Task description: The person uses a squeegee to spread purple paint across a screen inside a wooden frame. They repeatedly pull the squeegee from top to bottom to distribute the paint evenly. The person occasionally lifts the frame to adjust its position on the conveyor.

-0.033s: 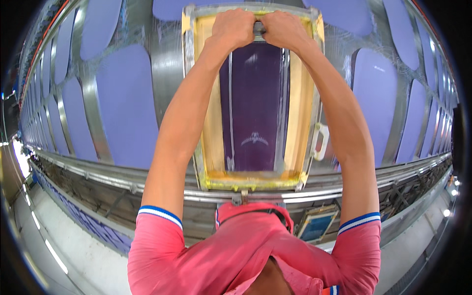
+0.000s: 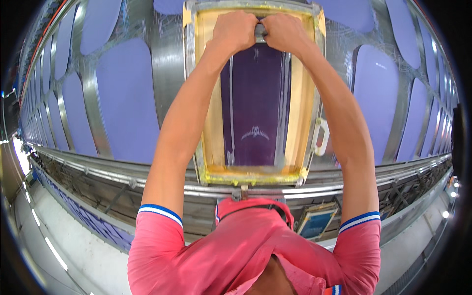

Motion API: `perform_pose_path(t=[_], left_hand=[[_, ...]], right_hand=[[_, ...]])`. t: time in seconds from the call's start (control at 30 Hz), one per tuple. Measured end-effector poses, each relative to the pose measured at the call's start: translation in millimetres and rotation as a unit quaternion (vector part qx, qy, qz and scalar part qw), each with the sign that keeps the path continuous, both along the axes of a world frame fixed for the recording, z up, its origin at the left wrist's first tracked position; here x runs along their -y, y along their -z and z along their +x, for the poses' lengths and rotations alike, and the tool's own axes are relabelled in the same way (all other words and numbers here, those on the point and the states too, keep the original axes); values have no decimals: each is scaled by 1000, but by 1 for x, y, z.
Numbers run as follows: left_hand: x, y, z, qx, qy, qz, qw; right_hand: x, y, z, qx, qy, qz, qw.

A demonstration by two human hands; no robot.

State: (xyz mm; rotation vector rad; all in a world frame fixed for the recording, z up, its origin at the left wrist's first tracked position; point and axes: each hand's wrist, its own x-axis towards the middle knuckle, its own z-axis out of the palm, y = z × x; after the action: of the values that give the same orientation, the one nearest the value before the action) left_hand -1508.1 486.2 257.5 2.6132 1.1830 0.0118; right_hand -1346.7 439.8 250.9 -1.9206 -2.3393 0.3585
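A screen printing frame (image 2: 255,175) lies on the metal table, its border stained yellow around a dark purple mesh (image 2: 253,93) with a small pale winged design. Both arms reach to the frame's far end. There my left hand (image 2: 237,30) and my right hand (image 2: 284,32) sit side by side, fingers curled around a squeegee (image 2: 260,32). Only a short grey piece of it shows between the fists; the rest is hidden beneath them. A pale loop handle (image 2: 321,137) sticks out from the frame's right side.
Flat lilac panels (image 2: 125,98) with rounded corners lie in rows on the metal table (image 2: 169,88), on both sides of the frame. A metal rail (image 2: 162,187) runs along the near edge. Below it, another framed screen (image 2: 317,222) with a blue middle rests at the right.
The whole scene sits slightly higher in the picture. Both hands keep their hold at the far end of the frame.
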Motion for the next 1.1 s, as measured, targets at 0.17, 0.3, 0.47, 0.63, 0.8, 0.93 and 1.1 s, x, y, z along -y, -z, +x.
perform_pose_path(t=[0.17, 0.3, 0.47, 0.63, 0.8, 0.93, 1.1], left_hand=[[140, -2, -47, 0, -11, -63, 998], [273, -9, -92, 49, -28, -113, 992], [350, -16, -118, 63, -21, -141, 988], [252, -21, -90, -22, 9, -127, 992], [79, -2, -26, -25, -14, -41, 999], [-33, -6, 17, -18, 3, -8, 1000], [-67, -2, 30, -12, 0, 11, 1000]], right_hand=[[144, -7, -48, -46, -1, 0, 999], [274, -15, -91, -82, -24, -56, 995], [356, -14, -119, -98, -10, -77, 992], [260, -23, -89, -75, -1, -108, 991], [83, -5, -25, -18, 16, -28, 999], [-22, -21, 14, -11, 24, -14, 1000], [-63, -1, 27, -15, 43, -5, 999]])
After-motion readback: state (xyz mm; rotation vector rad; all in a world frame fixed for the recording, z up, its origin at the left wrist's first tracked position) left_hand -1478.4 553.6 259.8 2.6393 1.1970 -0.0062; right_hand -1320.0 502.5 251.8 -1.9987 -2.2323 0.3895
